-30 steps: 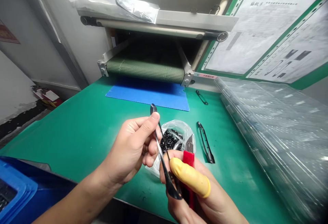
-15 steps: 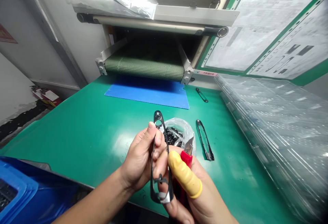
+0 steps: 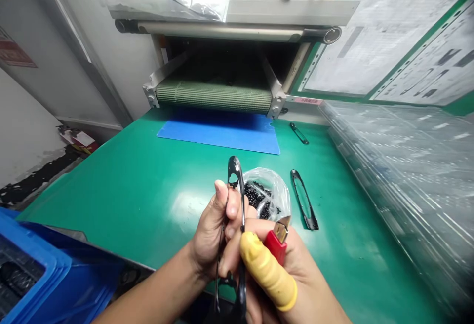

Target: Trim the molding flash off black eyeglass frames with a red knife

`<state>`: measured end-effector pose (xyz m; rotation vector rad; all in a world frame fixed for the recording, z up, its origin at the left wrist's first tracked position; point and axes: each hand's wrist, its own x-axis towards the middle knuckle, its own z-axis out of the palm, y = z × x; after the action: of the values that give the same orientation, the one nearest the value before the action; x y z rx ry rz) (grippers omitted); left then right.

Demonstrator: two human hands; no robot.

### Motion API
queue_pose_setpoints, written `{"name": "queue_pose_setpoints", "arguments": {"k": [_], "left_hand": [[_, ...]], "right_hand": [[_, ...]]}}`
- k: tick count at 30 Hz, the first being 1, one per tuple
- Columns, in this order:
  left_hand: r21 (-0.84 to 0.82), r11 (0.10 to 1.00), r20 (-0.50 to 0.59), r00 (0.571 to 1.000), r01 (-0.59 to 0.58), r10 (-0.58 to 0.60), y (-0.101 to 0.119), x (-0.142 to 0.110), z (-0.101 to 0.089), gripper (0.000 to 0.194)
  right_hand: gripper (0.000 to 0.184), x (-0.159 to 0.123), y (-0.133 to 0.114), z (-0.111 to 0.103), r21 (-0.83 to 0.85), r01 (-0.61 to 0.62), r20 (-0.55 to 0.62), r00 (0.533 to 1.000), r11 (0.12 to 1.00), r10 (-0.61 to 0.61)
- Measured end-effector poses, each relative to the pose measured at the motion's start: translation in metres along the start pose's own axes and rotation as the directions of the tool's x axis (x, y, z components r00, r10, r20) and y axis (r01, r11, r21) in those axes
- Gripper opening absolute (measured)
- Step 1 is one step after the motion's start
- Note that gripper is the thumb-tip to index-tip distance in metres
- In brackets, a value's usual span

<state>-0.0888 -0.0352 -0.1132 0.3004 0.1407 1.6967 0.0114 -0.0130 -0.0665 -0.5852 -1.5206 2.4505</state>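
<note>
My left hand (image 3: pixel 212 230) was closed around a narrow black plastic frame (image 3: pixel 234 168), thumb and fingers pinching it upright with its looped tip standing above them. My right hand (image 3: pixel 287 284) was closed too, gripping a red-handled utility knife (image 3: pixel 274 246) whose metal blade (image 3: pixel 282 230) stuck out past the fingers. A yellow finger cot (image 3: pixel 267 270) on that hand sat right beside the frame's lower length.

Just behind my hands, a clear plastic bag (image 3: pixel 268 193) of small black pieces lay on the green workbench (image 3: pixel 111 195). A second black frame (image 3: pixel 304 200) lay to the bag's right. Farther off, a small black part (image 3: pixel 299 133) lay near a blue mat (image 3: pixel 222 136) in front of a conveyor belt (image 3: pixel 214 96). Stacked clear plastic trays (image 3: pixel 400 185) filled the right side, a blue crate (image 3: pixel 33 269) sat at lower left, and instruction sheets (image 3: pixel 388 32) hung at upper right.
</note>
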Motion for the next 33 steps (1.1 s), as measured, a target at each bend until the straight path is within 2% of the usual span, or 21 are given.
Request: {"name": "queue_pose_setpoints", "arguments": {"k": [5,9,16,20,22,25,26,27,29,31,33], "left_hand": [[0.004,1.0,0.019,1.0,0.0,0.0,-0.001,0.0,0.001,0.039],[0.027,1.0,0.025,1.0,-0.004,0.003,-0.001,0.001,-0.001,0.042],[0.147,0.988,-0.108,0.994,0.04,-0.025,-0.003,0.002,-0.001,0.047],[0.266,0.963,-0.094,0.996,0.031,-0.006,0.003,0.004,-0.001,0.046],[0.392,0.919,-0.11,0.989,-0.047,0.098,0.009,0.006,-0.004,0.042],[0.63,0.765,-0.107,0.961,-0.133,0.255,0.014,0.008,-0.008,0.014],[0.696,0.703,-0.082,0.956,-0.146,0.28,0.015,0.009,-0.009,0.013],[0.749,0.641,-0.052,0.951,-0.165,0.306,0.015,0.01,-0.009,0.02],[0.822,0.529,-0.013,0.92,-0.213,0.391,0.012,0.012,-0.008,0.024],[0.866,0.457,-0.045,0.877,-0.205,0.479,0.009,0.014,-0.006,0.02],[0.888,0.429,-0.109,0.831,-0.166,0.546,0.007,0.014,-0.004,0.018]], "right_hand": [[0.056,0.001,0.002,0.0,-0.016,0.012,-0.006,1.0,1.0,-0.012],[0.055,0.003,0.006,0.0,0.007,0.077,-0.009,0.997,0.997,-0.077],[0.055,0.003,0.008,-0.002,-0.005,0.095,-0.03,0.995,0.995,-0.095],[0.053,0.001,0.009,-0.007,0.04,0.045,-0.085,0.995,0.998,-0.042],[0.051,0.001,0.009,-0.011,0.075,0.013,-0.133,0.991,0.997,-0.003],[0.05,0.003,0.014,-0.017,0.156,0.026,-0.189,0.982,0.987,0.004],[0.051,0.005,0.018,-0.018,0.184,0.033,-0.195,0.981,0.982,0.004],[0.051,0.007,0.022,-0.019,0.208,0.041,-0.197,0.98,0.977,0.001],[0.053,0.012,0.032,-0.02,0.228,0.045,-0.177,0.984,0.973,-0.004],[0.054,0.015,0.038,-0.022,0.197,0.057,-0.146,0.989,0.979,-0.028],[0.053,0.015,0.037,-0.028,0.132,0.103,-0.159,0.984,0.986,-0.081]]}}
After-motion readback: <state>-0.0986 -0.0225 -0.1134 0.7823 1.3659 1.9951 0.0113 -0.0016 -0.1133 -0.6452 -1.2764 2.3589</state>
